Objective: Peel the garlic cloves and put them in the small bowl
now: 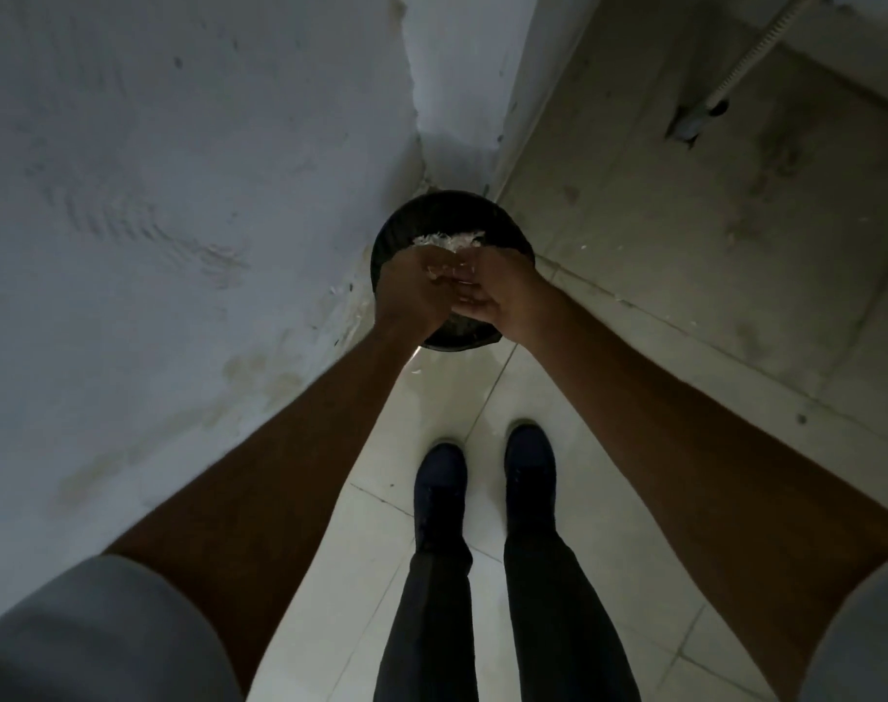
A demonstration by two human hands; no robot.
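Observation:
I stand over a round black bin [400, 226] in the corner of a dim room. White garlic skins [448, 240] lie in a pile inside it. Both hands hang together above its opening. My left hand [410, 296] and my right hand [500, 292] touch at the fingers, and a few pale skin flakes [437, 272] cling between them. The fingers look loosely extended and hold no clove that I can see. No garlic cloves and no small bowl are in view.
A rough grey wall [178, 220] runs along the left and a tiled wall [710, 220] along the right, meeting behind the bin. My two dark shoes [482, 478] stand on the pale floor tiles [609, 499]. A stray skin flake [415, 370] lies on the floor by the bin.

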